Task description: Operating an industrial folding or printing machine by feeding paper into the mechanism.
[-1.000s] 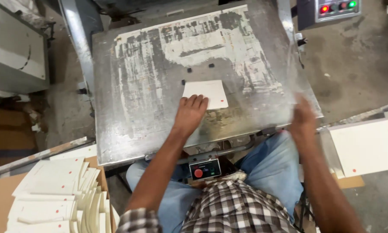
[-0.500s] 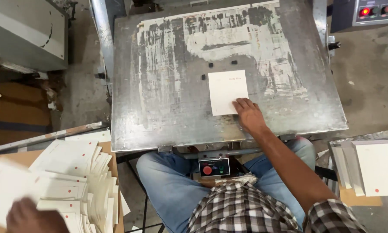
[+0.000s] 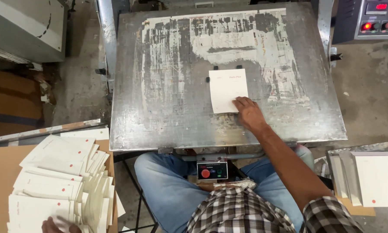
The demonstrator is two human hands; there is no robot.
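**Card under right fingertips, second hand down at the stack**

Head view, upper half: white card (image 3: 227, 90) flat on worn metal plate (image 3: 159, 86), long axis running away from the body, top edge close against small black stops (image 3: 215, 67). Right hand (image 3: 249, 113) just below and to the right of the card's near right corner, fingers loosely spread, tips pressing on that corner; nothing pinched or lifted, palm resting on bare metal. Card therefore up and slightly left of the hand, touching only at the fingertips. Clearly the nearer hand, this one.

Head view, lower left: left hand (image 3: 58, 225) barely in frame at the bottom edge, on a fanned stack of white cards (image 3: 56, 177) with red dots; how far closed, cannot tell. Well apart from the plate.

Elsewhere: red-button control box (image 3: 212, 170) between the knees, more white sheets (image 3: 377, 179) at right, lamp panel (image 3: 375, 19) top right.
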